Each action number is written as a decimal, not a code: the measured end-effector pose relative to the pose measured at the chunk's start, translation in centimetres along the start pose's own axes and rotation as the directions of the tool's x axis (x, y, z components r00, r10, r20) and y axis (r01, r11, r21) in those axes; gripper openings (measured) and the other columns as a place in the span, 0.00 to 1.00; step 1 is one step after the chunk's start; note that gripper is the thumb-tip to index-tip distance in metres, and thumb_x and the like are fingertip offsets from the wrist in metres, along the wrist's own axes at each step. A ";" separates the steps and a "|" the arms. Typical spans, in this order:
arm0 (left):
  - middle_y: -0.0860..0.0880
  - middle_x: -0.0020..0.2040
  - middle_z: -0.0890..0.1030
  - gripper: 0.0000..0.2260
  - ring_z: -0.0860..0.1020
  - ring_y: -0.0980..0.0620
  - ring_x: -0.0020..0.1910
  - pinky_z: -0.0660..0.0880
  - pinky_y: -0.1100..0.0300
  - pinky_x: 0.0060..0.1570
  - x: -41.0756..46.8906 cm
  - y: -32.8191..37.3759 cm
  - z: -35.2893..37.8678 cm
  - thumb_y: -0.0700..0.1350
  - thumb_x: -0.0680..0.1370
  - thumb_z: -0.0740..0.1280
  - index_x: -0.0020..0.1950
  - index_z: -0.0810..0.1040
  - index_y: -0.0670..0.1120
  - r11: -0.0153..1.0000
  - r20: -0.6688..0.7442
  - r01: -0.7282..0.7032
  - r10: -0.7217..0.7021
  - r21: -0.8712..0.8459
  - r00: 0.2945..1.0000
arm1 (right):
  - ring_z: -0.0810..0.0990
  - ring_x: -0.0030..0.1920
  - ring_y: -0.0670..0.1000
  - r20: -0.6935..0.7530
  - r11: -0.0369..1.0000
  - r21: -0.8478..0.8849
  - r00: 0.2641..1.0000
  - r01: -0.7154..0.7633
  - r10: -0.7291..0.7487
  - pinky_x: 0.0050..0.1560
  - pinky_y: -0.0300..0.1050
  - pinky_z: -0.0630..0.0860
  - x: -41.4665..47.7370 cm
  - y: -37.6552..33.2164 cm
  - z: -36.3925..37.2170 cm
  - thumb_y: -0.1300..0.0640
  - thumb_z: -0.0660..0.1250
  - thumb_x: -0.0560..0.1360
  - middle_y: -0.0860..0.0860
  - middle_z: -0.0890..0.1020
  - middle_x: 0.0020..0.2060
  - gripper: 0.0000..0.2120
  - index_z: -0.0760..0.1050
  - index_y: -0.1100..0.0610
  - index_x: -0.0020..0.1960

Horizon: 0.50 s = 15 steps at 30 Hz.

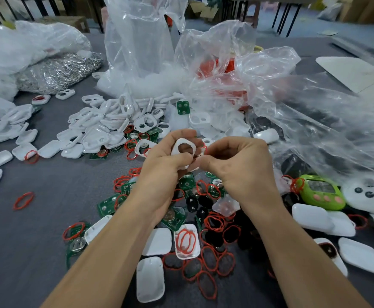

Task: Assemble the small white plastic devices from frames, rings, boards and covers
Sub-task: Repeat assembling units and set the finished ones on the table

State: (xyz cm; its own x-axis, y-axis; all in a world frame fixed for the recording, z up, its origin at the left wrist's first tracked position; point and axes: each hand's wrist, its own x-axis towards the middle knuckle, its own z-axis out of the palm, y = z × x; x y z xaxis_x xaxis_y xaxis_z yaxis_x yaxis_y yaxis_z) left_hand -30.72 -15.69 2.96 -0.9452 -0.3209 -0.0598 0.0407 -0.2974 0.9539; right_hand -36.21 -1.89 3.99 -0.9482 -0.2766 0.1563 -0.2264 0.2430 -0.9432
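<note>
My left hand (166,161) holds a white plastic frame (182,150) with an oval opening, raised above the table. My right hand (237,163) pinches a thin red ring (204,148) against the frame's right edge. Below my hands lie several green circuit boards (175,217), loose red rings (210,258) and white covers (150,278). One cover (186,241) lies hollow side up with red rings inside. A heap of white frames (106,121) sits behind my hands.
Crumpled clear plastic bags (270,85) rise behind and to the right. A bag of silvery metal parts (59,72) lies at the back left. A green toy device (321,192) and a white controller-shaped piece (370,196) lie at the right. More white covers (6,127) are spread at the left.
</note>
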 end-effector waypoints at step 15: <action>0.36 0.50 0.84 0.16 0.81 0.30 0.48 0.77 0.30 0.51 -0.6 -0.8 0.8 0.32 0.79 0.68 0.62 0.76 0.50 0.904 0.027 -0.084 0.080 0.419 0.996 | 0.82 0.33 0.42 -0.081 0.981 -0.155 0.989 0.114 -0.127 0.32 0.31 0.75 -0.3 -0.4 -0.1 0.57 0.84 0.66 0.38 0.84 0.31 0.12 0.87 0.42 0.42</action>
State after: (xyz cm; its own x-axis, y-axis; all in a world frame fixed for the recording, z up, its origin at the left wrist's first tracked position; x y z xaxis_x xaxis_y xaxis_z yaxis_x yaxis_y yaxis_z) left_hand -30.49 -14.55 2.45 -0.9472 -0.3196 0.0247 -0.0196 0.1347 0.9907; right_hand -35.86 -1.81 4.35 -0.9265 -0.2294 0.2984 -0.3648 0.3515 -0.8622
